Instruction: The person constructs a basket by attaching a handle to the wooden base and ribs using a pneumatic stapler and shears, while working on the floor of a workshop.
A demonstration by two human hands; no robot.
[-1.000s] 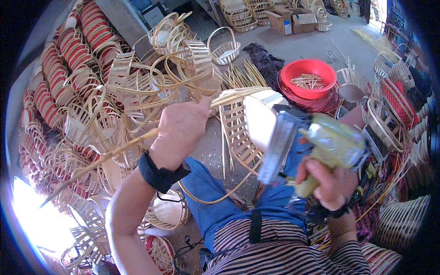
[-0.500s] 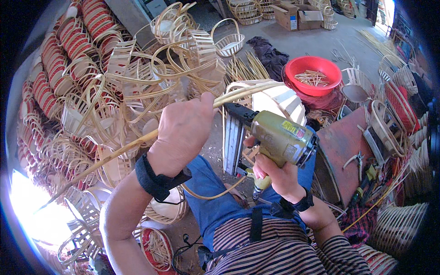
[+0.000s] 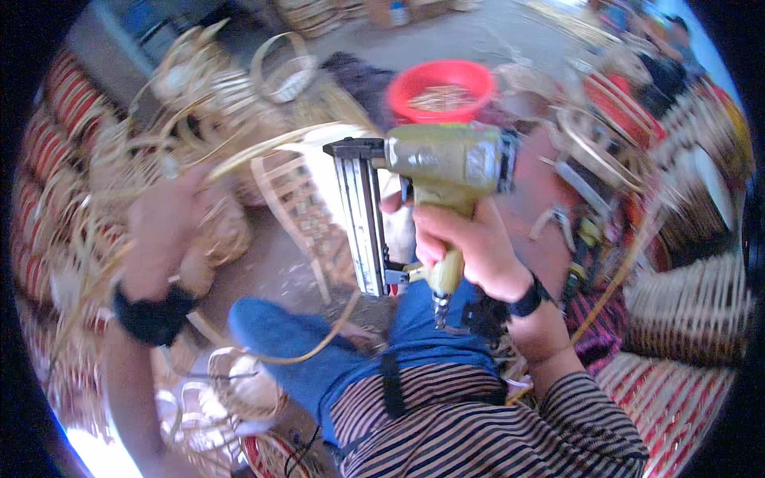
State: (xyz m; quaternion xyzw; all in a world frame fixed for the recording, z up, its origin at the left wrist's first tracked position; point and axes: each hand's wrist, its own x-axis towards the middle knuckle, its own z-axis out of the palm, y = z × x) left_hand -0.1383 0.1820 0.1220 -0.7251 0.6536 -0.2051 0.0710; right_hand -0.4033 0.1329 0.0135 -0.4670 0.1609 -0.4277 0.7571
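My right hand is wrapped tight around the grip of a yellow-green nail gun, held up over my lap, its long dark magazine hanging down on the left side. My left hand is blurred; it looks closed on a pale bent cane strip that arcs across toward the gun's nose, though I cannot tell the grip for certain. A slatted cane frame stands just behind the gun, tilted. Black wristbands on both wrists. A red basin of short cane pieces sits on the floor beyond. Heaps of woven baskets crowd my left; red-striped ones to my right.
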